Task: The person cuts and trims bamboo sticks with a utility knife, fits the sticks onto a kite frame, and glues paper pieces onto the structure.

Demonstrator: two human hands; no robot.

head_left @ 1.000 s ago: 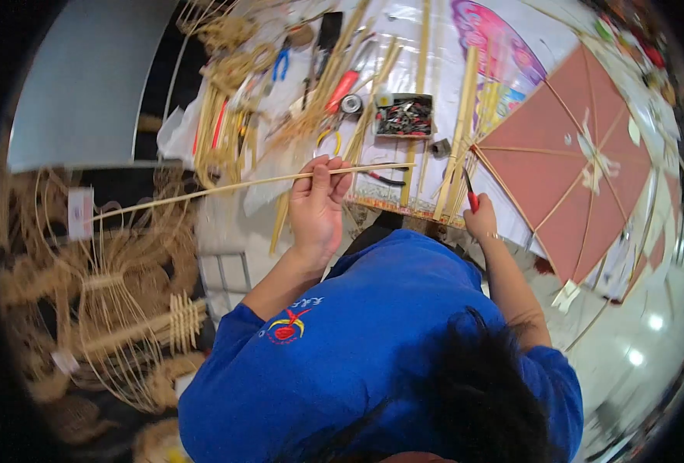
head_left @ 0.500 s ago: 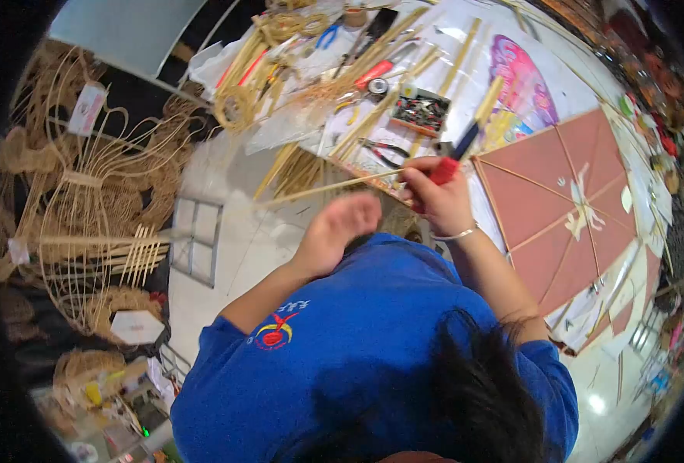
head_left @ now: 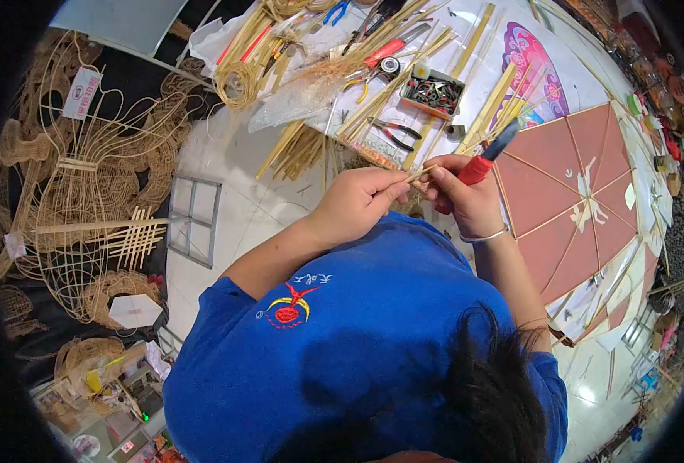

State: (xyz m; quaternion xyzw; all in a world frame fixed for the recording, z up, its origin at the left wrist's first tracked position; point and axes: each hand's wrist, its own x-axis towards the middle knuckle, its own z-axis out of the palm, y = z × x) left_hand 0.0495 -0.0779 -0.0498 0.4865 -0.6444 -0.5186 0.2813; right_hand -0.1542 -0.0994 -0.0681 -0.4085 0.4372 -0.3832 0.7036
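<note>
My left hand [head_left: 361, 202] is closed, thumb and fingers pinching a thin bamboo strip [head_left: 421, 174] in front of my chest. My right hand [head_left: 467, 197] is closed around the red handle of a knife [head_left: 477, 168]. Its dark blade points up and to the right, away from the strip's visible part. The thumb and fingers of that same hand also meet the strip's right end. Only a short length shows between the two hands; the rest is hidden or too thin to follow. Just beyond my hands lie black-handled pliers [head_left: 394, 133] on the worktable.
A box of small dark parts [head_left: 433, 94], a tape measure [head_left: 389, 67] and bundled bamboo strips [head_left: 299, 150] lie ahead. A brown panel with thin ribs [head_left: 546, 204] is at the right. Woven frames [head_left: 87, 201] and a grey metal grid [head_left: 195, 220] are at the left.
My left hand has moved up and right to the strip, close to my right hand. The long strip that stretched leftward no longer shows there. The view has shifted slightly.
</note>
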